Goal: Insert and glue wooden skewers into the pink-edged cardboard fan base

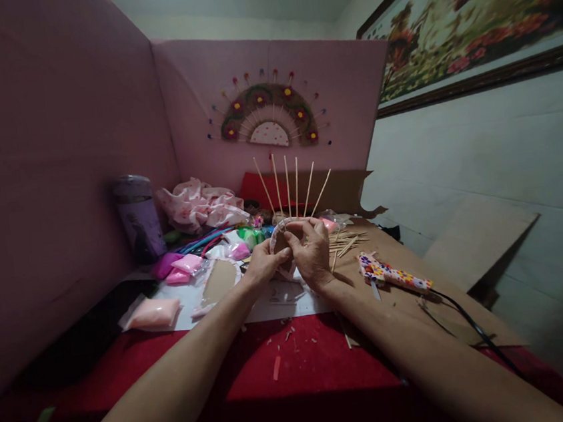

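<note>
Between my two hands is a half-round cardboard piece [278, 239] with a pale fabric edge, lifted above the table. Several thin wooden sticks [287, 183] fan upward from its curved rim. My left hand [265, 261] grips the piece at its lower left, thumb toward the middle. My right hand [311, 248] is closed at the right part of the rim, thumb and fingers pressed near the sticks' lower ends; whether it pinches a stick too is hidden. A second fabric-edged cardboard piece [221, 281] lies on white paper to the left.
A flower-patterned glue gun [391, 273] with a black cord lies right, beside loose sticks [348, 241] on cardboard. Left are bagged clay [154, 313], a purple tumbler [137, 216] and crumpled pink cloth [200, 206]. A decorated fan [269, 115] hangs on the pink back panel.
</note>
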`<state>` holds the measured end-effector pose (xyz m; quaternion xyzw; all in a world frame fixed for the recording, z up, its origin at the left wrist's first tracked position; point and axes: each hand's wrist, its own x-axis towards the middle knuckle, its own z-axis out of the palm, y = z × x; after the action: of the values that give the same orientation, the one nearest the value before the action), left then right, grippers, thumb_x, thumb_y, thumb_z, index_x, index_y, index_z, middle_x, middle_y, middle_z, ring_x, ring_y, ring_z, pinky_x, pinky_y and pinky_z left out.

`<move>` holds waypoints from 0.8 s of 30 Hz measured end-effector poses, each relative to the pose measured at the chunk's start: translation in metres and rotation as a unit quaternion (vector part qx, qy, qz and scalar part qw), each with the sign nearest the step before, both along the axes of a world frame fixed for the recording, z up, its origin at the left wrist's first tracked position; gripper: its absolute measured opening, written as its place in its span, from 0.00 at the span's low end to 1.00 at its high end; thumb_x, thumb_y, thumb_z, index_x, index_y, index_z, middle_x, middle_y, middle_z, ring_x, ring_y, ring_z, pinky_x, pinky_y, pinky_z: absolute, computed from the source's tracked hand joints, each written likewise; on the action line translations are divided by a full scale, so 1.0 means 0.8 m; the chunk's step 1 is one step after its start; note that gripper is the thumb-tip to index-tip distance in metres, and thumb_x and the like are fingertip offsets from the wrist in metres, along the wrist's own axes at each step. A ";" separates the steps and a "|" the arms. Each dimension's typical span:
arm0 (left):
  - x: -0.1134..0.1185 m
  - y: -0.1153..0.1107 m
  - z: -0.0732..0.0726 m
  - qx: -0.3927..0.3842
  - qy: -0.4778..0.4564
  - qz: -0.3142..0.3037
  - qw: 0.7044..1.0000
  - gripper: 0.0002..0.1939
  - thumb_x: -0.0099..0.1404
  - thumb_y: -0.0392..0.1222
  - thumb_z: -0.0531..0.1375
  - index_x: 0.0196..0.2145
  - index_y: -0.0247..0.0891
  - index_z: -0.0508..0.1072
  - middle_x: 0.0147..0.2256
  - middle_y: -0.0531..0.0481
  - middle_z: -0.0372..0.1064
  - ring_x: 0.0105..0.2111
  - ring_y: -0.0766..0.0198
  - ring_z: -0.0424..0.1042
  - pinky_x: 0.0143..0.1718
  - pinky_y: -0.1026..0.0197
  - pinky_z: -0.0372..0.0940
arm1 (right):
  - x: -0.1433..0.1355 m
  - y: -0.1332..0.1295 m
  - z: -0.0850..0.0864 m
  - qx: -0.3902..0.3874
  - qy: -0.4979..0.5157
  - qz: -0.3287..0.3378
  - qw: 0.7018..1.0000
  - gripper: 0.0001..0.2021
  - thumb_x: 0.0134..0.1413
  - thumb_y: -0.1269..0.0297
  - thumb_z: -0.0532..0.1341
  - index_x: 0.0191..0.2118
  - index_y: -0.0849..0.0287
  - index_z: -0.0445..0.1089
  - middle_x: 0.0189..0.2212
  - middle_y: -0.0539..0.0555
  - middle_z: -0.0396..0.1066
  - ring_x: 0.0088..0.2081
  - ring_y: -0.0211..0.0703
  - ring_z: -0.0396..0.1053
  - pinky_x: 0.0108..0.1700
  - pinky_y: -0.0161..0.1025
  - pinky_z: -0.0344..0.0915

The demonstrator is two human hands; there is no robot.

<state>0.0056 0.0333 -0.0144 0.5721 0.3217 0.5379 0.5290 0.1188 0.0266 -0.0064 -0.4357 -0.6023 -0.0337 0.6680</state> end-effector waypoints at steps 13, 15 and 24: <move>0.000 -0.002 -0.001 -0.007 0.008 0.005 1.000 0.20 0.43 0.45 0.69 0.32 0.33 0.71 0.23 0.53 0.68 0.21 0.68 0.67 0.23 0.66 0.61 | 0.004 0.008 -0.004 -0.010 -0.008 -0.016 1.000 0.05 0.52 0.69 0.60 0.27 0.56 0.70 0.39 0.55 0.66 0.44 0.48 0.63 0.49 0.49 0.58; 0.001 -0.002 -0.001 -0.008 0.006 -0.002 1.000 0.20 0.42 0.44 0.69 0.32 0.32 0.71 0.23 0.53 0.69 0.21 0.67 0.67 0.22 0.66 0.61 | 0.004 0.008 -0.004 -0.011 -0.010 -0.017 1.000 0.05 0.51 0.70 0.60 0.27 0.56 0.70 0.39 0.55 0.66 0.44 0.48 0.63 0.49 0.49 0.58; 0.003 -0.003 0.001 -0.017 -0.004 -0.006 1.000 0.17 0.43 0.43 0.68 0.29 0.33 0.70 0.22 0.54 0.67 0.19 0.68 0.66 0.22 0.66 0.61 | 0.004 0.006 -0.003 -0.017 -0.016 -0.015 1.000 0.04 0.50 0.70 0.60 0.26 0.57 0.69 0.39 0.56 0.65 0.44 0.48 0.62 0.49 0.49 0.58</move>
<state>0.0080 0.0311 -0.0137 0.5634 0.3251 0.5311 0.5430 0.1221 0.0315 -0.0090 -0.4551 -0.6068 -0.0407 0.6504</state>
